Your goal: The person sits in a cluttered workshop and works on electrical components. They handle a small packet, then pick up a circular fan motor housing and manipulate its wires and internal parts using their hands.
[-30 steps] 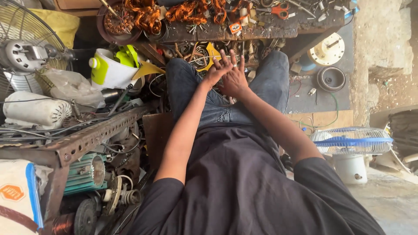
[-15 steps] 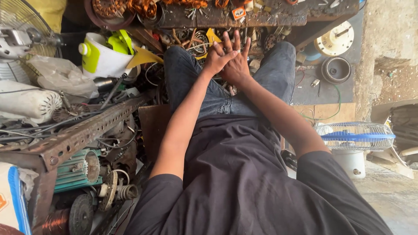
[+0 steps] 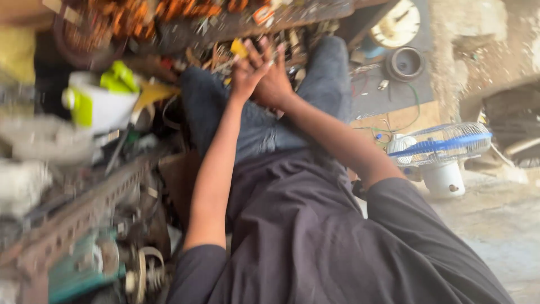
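My left hand (image 3: 246, 73) and my right hand (image 3: 277, 89) are pressed together over my knees in blue jeans (image 3: 264, 132). Their fingers are spread and point toward a cluttered workbench (image 3: 225, 22). No object shows in either hand. The view is blurred by motion, so the exact overlap of the fingers is unclear. A small yellow piece (image 3: 239, 48) lies just beyond the fingertips, among tangled wires and metal parts.
A white and green plastic container (image 3: 98, 104) sits at the left, above a rusty metal rack (image 3: 84, 208) loaded with motor parts. At the right are a small blue and white fan (image 3: 441, 149), a round white dial (image 3: 396, 25) and a dark ring (image 3: 405, 63).
The camera has swung and blurred. My joined hands stay over my knees, and the fingers have shifted slightly against each other.
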